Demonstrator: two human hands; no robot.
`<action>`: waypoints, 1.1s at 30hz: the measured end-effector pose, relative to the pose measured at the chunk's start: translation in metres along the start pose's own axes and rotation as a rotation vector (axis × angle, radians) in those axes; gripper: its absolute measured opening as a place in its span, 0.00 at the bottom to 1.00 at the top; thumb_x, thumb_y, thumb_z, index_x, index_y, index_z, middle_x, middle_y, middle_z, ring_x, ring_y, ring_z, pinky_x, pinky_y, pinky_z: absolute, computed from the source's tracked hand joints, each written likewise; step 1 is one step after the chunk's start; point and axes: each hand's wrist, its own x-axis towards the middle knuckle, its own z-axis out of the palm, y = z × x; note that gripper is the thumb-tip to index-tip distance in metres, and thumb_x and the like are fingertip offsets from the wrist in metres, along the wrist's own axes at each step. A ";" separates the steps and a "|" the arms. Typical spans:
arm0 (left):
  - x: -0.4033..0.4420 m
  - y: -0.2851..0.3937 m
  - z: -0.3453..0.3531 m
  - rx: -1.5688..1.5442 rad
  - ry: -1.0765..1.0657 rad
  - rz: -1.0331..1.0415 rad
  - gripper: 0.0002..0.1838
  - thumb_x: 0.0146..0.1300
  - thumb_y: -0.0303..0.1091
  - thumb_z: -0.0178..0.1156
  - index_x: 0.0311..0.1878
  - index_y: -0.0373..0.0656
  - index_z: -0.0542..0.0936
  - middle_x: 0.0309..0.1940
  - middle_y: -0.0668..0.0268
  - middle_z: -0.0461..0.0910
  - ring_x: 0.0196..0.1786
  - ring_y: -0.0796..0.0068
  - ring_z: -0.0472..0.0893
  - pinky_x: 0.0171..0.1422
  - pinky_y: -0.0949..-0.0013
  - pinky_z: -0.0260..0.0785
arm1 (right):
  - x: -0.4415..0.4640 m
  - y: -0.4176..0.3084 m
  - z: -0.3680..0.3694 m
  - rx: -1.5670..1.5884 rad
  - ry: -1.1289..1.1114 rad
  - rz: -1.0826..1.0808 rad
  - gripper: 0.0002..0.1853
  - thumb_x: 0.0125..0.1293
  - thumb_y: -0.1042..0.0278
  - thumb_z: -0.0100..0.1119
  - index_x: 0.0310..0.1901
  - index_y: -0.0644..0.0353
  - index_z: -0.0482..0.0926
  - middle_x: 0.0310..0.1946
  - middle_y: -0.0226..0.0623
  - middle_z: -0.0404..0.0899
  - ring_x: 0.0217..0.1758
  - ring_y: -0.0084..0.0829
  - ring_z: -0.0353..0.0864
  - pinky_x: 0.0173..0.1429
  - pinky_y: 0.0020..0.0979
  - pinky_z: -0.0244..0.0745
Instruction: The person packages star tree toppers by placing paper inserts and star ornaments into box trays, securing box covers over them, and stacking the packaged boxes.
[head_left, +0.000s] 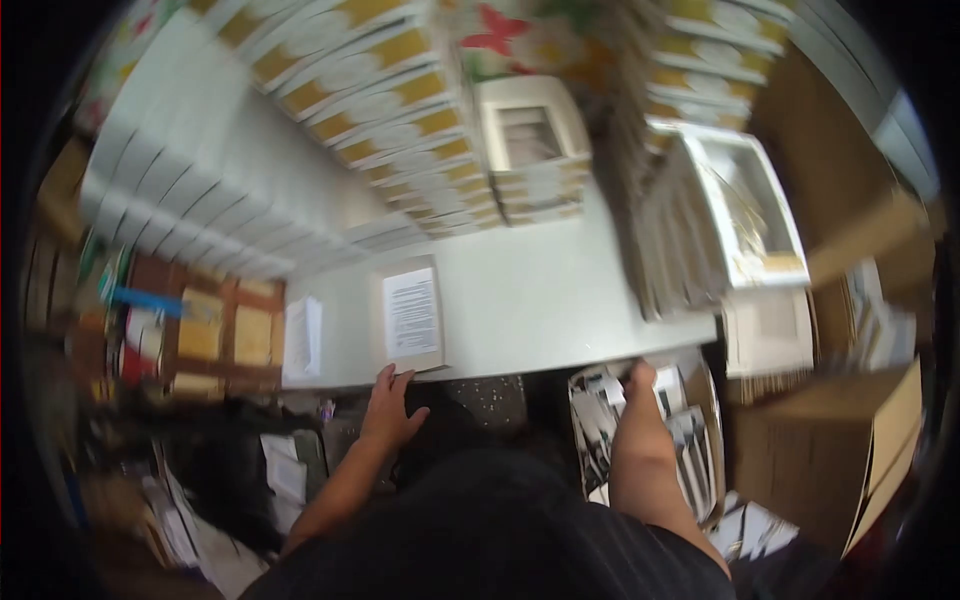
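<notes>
Near the front edge of the white table (540, 290), my left hand (392, 412) has its fingers apart and holds nothing. Just beyond its fingertips lies a flat tan box with a printed sheet (410, 312) on it. My right hand (641, 380) reaches over an open carton (715, 440) below the table's edge, at the right. Pale and dark flat items (690, 450) stand packed in that carton. The fingers of my right hand are blurred and mostly hidden, so what they hold, if anything, cannot be made out.
Tall stacks of yellow-and-white boxes (400, 110) and white boxes (200, 180) line the back and left. One windowed box (530, 135) stands at the back centre. Another windowed box (750, 210) tops a stack at the right. A brown carton (810, 450) stands at the lower right.
</notes>
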 end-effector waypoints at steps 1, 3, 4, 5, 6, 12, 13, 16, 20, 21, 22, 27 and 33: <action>-0.008 -0.010 0.002 -0.014 0.040 -0.054 0.40 0.59 0.39 0.73 0.75 0.44 0.70 0.76 0.45 0.61 0.76 0.41 0.67 0.79 0.51 0.64 | -0.023 -0.002 0.003 -0.050 0.057 -0.033 0.17 0.70 0.65 0.60 0.51 0.70 0.81 0.43 0.52 0.83 0.39 0.47 0.84 0.38 0.45 0.84; -0.019 -0.030 0.007 -0.020 0.063 -0.037 0.41 0.58 0.40 0.73 0.74 0.44 0.70 0.76 0.46 0.62 0.75 0.42 0.67 0.78 0.51 0.65 | -0.062 -0.011 -0.016 -0.188 0.084 -0.148 0.15 0.68 0.62 0.60 0.41 0.70 0.83 0.33 0.48 0.82 0.29 0.40 0.79 0.28 0.40 0.76; -0.021 -0.040 0.012 -0.026 0.063 -0.015 0.41 0.57 0.41 0.73 0.74 0.44 0.71 0.76 0.46 0.62 0.75 0.42 0.68 0.77 0.52 0.66 | -0.071 -0.015 -0.027 -0.279 0.046 -0.234 0.14 0.68 0.63 0.60 0.40 0.69 0.82 0.33 0.47 0.81 0.28 0.39 0.78 0.27 0.39 0.75; -0.021 -0.048 0.019 -0.036 0.064 0.011 0.41 0.57 0.41 0.73 0.74 0.44 0.71 0.76 0.46 0.63 0.74 0.42 0.68 0.76 0.52 0.66 | -0.089 -0.022 -0.033 -0.342 0.051 -0.195 0.14 0.67 0.63 0.60 0.41 0.68 0.81 0.33 0.46 0.81 0.29 0.38 0.77 0.31 0.38 0.75; -0.023 -0.056 0.028 -0.056 0.073 -0.011 0.41 0.57 0.41 0.73 0.74 0.44 0.71 0.76 0.46 0.63 0.74 0.42 0.68 0.76 0.52 0.66 | -0.105 -0.024 -0.040 -0.368 0.040 -0.208 0.14 0.67 0.63 0.60 0.41 0.68 0.81 0.33 0.46 0.81 0.29 0.38 0.77 0.31 0.38 0.75; -0.059 -0.117 0.057 -0.108 0.092 -0.215 0.40 0.55 0.43 0.74 0.71 0.44 0.73 0.74 0.48 0.64 0.70 0.45 0.72 0.73 0.52 0.70 | -0.203 0.006 -0.094 -0.223 -0.187 -0.374 0.16 0.76 0.62 0.58 0.47 0.72 0.80 0.43 0.49 0.84 0.41 0.36 0.84 0.51 0.34 0.80; -0.066 -0.129 0.058 -0.129 0.037 -0.286 0.39 0.55 0.43 0.74 0.71 0.43 0.74 0.73 0.48 0.66 0.69 0.46 0.74 0.72 0.52 0.70 | -0.219 0.004 -0.092 -0.242 -0.199 -0.378 0.16 0.76 0.62 0.58 0.47 0.72 0.80 0.43 0.49 0.84 0.41 0.36 0.84 0.51 0.34 0.80; -0.080 -0.166 0.064 -0.186 -0.070 -0.420 0.38 0.55 0.44 0.75 0.69 0.42 0.75 0.71 0.49 0.68 0.66 0.48 0.76 0.70 0.52 0.72 | -0.267 -0.016 -0.074 -0.439 -0.149 -0.454 0.15 0.77 0.64 0.57 0.48 0.71 0.80 0.41 0.46 0.85 0.40 0.33 0.83 0.49 0.30 0.78; -0.105 -0.250 0.111 -0.328 -0.036 -0.601 0.35 0.58 0.48 0.73 0.66 0.40 0.78 0.62 0.50 0.78 0.62 0.49 0.80 0.67 0.53 0.74 | -0.306 -0.058 -0.043 -0.601 -0.275 -0.611 0.13 0.76 0.64 0.58 0.48 0.68 0.81 0.38 0.42 0.84 0.37 0.30 0.81 0.46 0.29 0.77; -0.109 -0.280 0.126 -0.421 0.035 -0.691 0.35 0.60 0.48 0.73 0.66 0.39 0.77 0.58 0.52 0.80 0.57 0.52 0.82 0.62 0.55 0.77 | -0.315 -0.069 -0.037 -0.574 -0.275 -0.597 0.13 0.76 0.65 0.58 0.49 0.68 0.81 0.38 0.42 0.84 0.37 0.29 0.81 0.47 0.28 0.76; -0.111 -0.310 0.133 -0.515 0.110 -0.776 0.35 0.61 0.48 0.73 0.66 0.37 0.77 0.53 0.54 0.83 0.51 0.55 0.84 0.58 0.57 0.79 | -0.330 -0.077 -0.029 -0.544 -0.275 -0.585 0.13 0.75 0.65 0.59 0.50 0.67 0.81 0.37 0.41 0.84 0.37 0.29 0.80 0.47 0.28 0.76; -0.127 -0.443 0.072 -1.143 0.693 -0.932 0.26 0.70 0.58 0.60 0.56 0.44 0.79 0.38 0.60 0.79 0.34 0.65 0.77 0.38 0.61 0.68 | -0.405 -0.098 0.016 -0.654 -0.252 -0.757 0.14 0.73 0.64 0.55 0.50 0.65 0.82 0.39 0.37 0.83 0.36 0.27 0.78 0.47 0.26 0.73; -0.049 -0.591 -0.060 -1.762 1.296 -0.996 0.24 0.78 0.63 0.50 0.50 0.52 0.78 0.26 0.66 0.74 0.20 0.76 0.67 0.19 0.67 0.54 | -0.499 -0.065 0.103 -0.671 -0.209 -0.894 0.11 0.75 0.63 0.54 0.44 0.64 0.79 0.35 0.34 0.80 0.37 0.27 0.75 0.46 0.26 0.70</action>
